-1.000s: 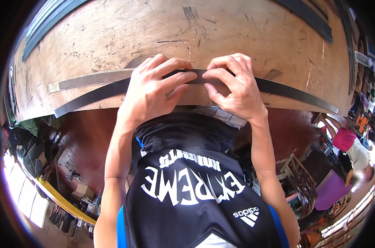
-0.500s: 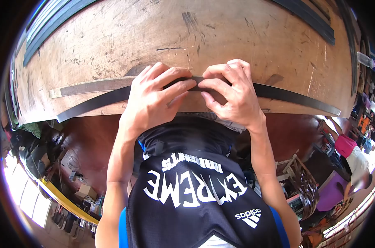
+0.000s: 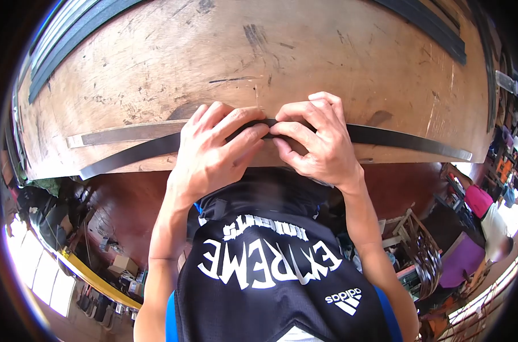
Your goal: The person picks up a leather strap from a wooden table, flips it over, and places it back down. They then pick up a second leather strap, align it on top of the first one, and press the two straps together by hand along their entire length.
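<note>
A long, narrow black strip (image 3: 396, 138) runs along the near edge of the wooden table (image 3: 156, 68), curved by the wide lens. My left hand (image 3: 216, 139) pinches it near its middle between thumb and bent fingers. My right hand (image 3: 319, 137) grips the same strip just to the right, and the fingertips of both hands almost meet. Both palms face down, hiding part of the strip. Behind its left half lies a flat brownish strip (image 3: 130, 134) with a paler end, partly covered by my left hand.
Stacked dark strips (image 3: 79, 43) lie at the table's far left, and more dark strips (image 3: 433, 28) at the far right. A person (image 3: 496, 228) is at the right beyond the table. Below left are a yellow rail (image 3: 93, 279) and a cardboard box (image 3: 123, 264).
The camera view has shifted slightly, so the table and hands appear a little lower. Both hands keep their pinch on the black strip, with the right fingertips slightly nearer the left ones.
</note>
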`<state>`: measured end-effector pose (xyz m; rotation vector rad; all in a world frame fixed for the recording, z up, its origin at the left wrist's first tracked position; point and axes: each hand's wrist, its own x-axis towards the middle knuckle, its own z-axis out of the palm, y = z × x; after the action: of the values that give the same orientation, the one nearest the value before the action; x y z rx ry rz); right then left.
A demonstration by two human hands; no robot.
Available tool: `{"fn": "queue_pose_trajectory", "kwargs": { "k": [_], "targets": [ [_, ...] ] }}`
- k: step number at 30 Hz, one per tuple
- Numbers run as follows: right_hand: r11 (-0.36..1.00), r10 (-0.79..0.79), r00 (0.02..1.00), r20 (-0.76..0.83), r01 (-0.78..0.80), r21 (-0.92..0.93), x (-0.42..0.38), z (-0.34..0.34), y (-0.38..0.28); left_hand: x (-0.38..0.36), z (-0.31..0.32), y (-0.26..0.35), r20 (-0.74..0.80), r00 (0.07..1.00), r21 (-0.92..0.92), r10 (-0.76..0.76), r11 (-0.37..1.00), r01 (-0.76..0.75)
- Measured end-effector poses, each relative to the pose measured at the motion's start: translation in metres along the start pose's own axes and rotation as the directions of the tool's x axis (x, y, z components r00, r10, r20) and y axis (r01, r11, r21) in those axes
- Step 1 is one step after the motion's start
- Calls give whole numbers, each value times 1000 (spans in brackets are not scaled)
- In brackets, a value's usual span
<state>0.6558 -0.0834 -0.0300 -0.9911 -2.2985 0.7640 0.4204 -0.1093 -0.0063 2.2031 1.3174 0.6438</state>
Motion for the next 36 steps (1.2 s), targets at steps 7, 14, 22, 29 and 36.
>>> {"fn": "queue_pose_trajectory", "kwargs": {
  "k": [7, 14, 22, 29, 36],
  "targets": [
    [977, 141, 990, 3, -139, -160, -26, 15, -35, -3, 11, -4, -56, 998, 61, 39, 998, -35],
    [879, 318, 948, -30, -307, -364, -55, 17, -26, -4, 12, -8, -87, 993, 54, 80, 996, -75],
    [719, 420, 858, -295, -513, -469, -127, -64, 43, -6, 13, -10, -90, 991, 41, 95, 995, -91],
    [914, 147, 936, -319, -252, -319, -52, -34, -7, -23, -20, -13, -164, 985, 21, 50, 999, -47],
    [990, 69, 990, -127, -83, -111, 8, 37, -28, -70, -35, -28, -144, 974, 277, -174, 938, 209]
  ]
}}
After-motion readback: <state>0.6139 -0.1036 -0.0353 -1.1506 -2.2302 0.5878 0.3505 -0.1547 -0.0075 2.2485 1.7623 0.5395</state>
